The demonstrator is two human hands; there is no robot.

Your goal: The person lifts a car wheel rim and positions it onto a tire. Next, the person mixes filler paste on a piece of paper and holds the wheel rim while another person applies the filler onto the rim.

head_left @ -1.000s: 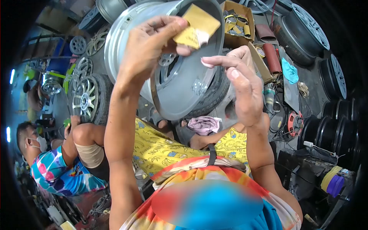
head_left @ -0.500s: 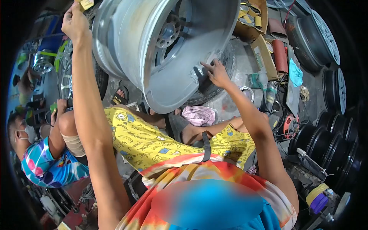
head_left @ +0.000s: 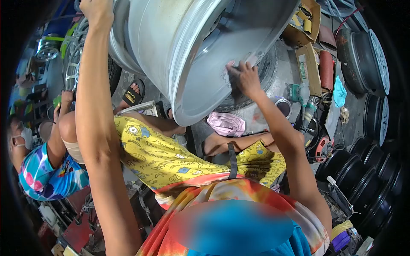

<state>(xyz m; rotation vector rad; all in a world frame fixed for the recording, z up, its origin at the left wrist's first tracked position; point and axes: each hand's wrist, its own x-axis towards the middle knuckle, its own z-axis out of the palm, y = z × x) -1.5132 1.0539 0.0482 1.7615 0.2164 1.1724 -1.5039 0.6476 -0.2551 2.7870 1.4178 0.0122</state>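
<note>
A large grey wheel rim (head_left: 149, 38) stands tilted in front of me, its open side facing right. My right hand (head_left: 248, 81) is at the rim's inner wall, fingers apart and holding nothing, with the fingertips at a patch of rough or wet-looking marks. My left hand (head_left: 97, 12) is raised at the top edge, left of the rim. Its fingers are mostly cut off by the frame, and no sheet shows there. Behind my right hand, a tyre (head_left: 270, 70) lies on the floor by the rim.
A pink cloth (head_left: 226, 124) lies below the rim. To the right are a cardboard box (head_left: 314, 32) of sanding pieces, a red roll (head_left: 326, 70), a blue cloth (head_left: 339, 91) and black rims (head_left: 339, 168). A masked person (head_left: 53, 170) sits at the left.
My left hand has gone from above the rim to the upper left; the yellow sheet it held is out of sight. My right hand has reached forward to the rim's inner wall. The view has shifted.
</note>
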